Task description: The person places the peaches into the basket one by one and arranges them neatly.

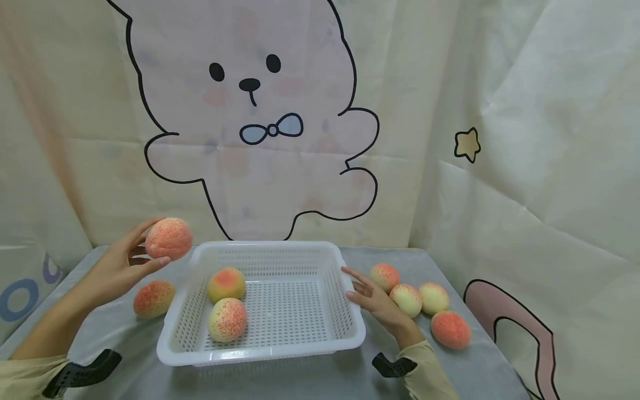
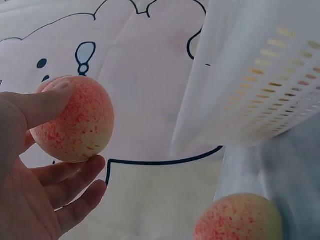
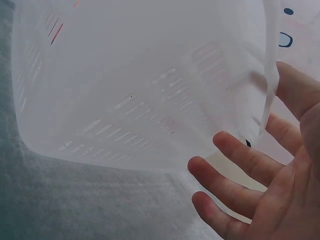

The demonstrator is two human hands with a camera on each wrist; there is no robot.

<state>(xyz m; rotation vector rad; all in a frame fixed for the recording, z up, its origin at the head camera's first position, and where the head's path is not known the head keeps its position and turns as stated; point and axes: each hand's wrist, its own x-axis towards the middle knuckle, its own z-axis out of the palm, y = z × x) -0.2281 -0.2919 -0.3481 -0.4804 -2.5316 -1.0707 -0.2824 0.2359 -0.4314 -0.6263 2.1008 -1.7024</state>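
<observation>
My left hand (image 1: 115,269) grips a pink peach (image 1: 169,239) between thumb and fingers, raised beyond the basket's left side. The left wrist view shows this peach (image 2: 75,120) with the thumb across it. A white perforated plastic basket (image 1: 260,352) rests on the table and holds a yellow-orange peach (image 1: 226,284) and a red-speckled peach (image 1: 227,320) at its left. My right hand (image 1: 375,297) touches the basket's right rim with thumb and index fingertips. In the right wrist view its other fingers (image 3: 235,187) spread loosely outside the basket wall (image 3: 125,85).
An orange-red peach (image 1: 154,299) lies on the table left of the basket. Right of my right hand sit several peaches, among them a pale one (image 1: 434,298) and a red one (image 1: 451,330). A grey cloth (image 1: 280,380) covers the table, and a printed curtain (image 1: 390,194) hangs behind.
</observation>
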